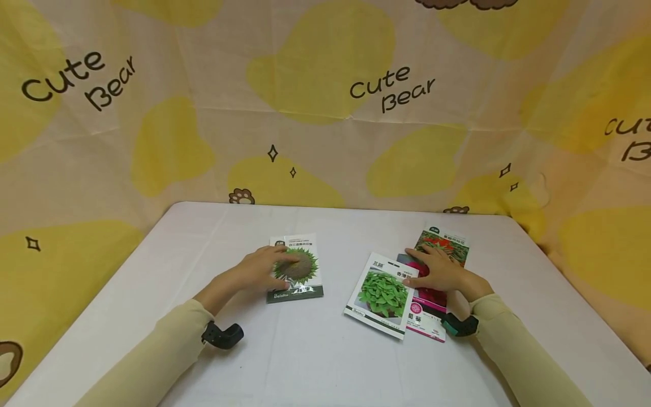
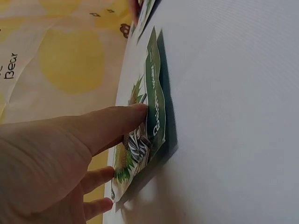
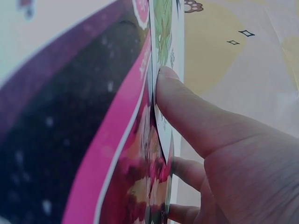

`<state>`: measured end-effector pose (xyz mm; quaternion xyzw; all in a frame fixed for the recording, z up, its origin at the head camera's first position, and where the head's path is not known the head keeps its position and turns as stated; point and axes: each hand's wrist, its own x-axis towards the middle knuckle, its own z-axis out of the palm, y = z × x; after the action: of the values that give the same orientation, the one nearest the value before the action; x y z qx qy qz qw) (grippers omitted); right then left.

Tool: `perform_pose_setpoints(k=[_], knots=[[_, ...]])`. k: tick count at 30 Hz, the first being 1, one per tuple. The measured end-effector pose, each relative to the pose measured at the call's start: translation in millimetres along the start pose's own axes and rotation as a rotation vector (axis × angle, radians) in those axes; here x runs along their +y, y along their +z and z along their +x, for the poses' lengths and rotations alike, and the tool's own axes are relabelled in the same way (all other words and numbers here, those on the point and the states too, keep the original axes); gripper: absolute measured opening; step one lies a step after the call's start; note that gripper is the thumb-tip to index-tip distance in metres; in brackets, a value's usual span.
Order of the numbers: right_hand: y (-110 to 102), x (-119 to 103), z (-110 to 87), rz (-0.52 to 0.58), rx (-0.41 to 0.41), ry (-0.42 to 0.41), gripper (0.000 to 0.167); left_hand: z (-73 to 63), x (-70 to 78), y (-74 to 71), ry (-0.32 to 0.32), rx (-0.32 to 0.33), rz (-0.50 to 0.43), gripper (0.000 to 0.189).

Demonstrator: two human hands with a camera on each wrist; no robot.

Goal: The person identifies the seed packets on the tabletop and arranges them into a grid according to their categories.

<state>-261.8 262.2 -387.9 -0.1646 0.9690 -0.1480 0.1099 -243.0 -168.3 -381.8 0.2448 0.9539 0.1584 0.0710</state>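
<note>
A sunflower seed packet (image 1: 305, 292) lies flat on the table's left-middle, white with a dark green bottom band. My left hand (image 1: 261, 269) rests on it with fingers spread; in the left wrist view the thumb (image 2: 124, 116) touches its printed face beside the green band. To the right, three packets overlap: a green-leaf seed packet (image 1: 382, 294) in front, a pink-and-magenta flower packet (image 1: 426, 325) partly beneath it, and a red-flower packet (image 1: 455, 237) behind. Across these lies my right hand (image 1: 438, 268), fingers spread, its thumb (image 3: 175, 88) on the green-leaf packet's edge.
A white-covered table (image 1: 285, 356) with rounded far corners carries the packets. Behind it hangs a cream and yellow "Cute Bear" cloth (image 1: 315, 73). Each wrist wears a small black camera, one on the left (image 1: 222, 336) and another on the right (image 1: 460, 325).
</note>
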Motion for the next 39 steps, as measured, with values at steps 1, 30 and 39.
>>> perform_pose_setpoints(k=[1, 30, 39], knots=[[0, 0, -0.3, 0.001, -0.001, -0.001, 0.092, -1.5, -0.5, -0.3, 0.002, 0.002, 0.001, 0.062], [-1, -1, 0.0, 0.011, 0.003, -0.001, 0.093, -65.5, -19.4, -5.9, 0.038, 0.032, -0.085, 0.059], [0, 0, -0.9, 0.005, 0.005, 0.002, 0.094, -84.4, -28.8, -4.2, 0.081, 0.050, -0.076, 0.061]])
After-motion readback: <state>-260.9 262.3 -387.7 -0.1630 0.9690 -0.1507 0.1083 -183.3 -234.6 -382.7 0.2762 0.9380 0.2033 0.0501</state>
